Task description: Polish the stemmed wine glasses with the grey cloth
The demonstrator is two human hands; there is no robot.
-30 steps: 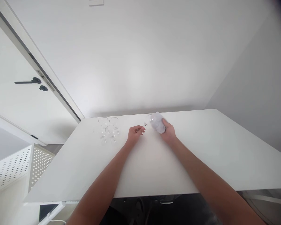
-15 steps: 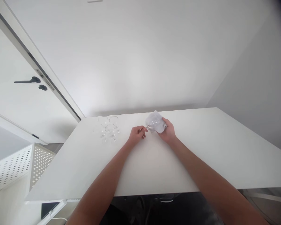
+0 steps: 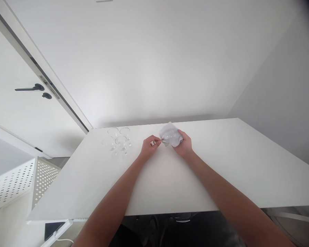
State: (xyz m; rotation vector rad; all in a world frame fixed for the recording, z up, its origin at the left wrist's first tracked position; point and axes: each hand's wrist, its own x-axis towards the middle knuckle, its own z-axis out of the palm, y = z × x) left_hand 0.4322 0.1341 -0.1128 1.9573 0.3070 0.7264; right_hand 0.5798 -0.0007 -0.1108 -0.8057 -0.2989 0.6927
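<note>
Above the white table (image 3: 175, 178), a clear stemmed glass (image 3: 170, 134) lies tilted in a pale grey-white cloth (image 3: 165, 129). My left hand (image 3: 149, 146) is closed at the stem end, fingers pinched, with a shiny glint showing between them. Around the bowl, my right hand (image 3: 184, 144) is closed on the cloth and the glass together, its thumb along the far side. The glass's rim is hidden by the cloth and my right hand. Several clear stemmed glasses (image 3: 121, 140) stand on the table left of my left hand.
A white wall (image 3: 149, 68) rises behind the table's back edge. To the left is a white door (image 3: 12, 106) with a black handle (image 3: 28, 88). A white perforated panel (image 3: 45, 175) stands beside the table's left end.
My left hand has turned slightly, its fingers now drawn in closer and more of the shiny glint showing. The cloth is gathered a little more over the bowl. The standing glasses have not moved.
</note>
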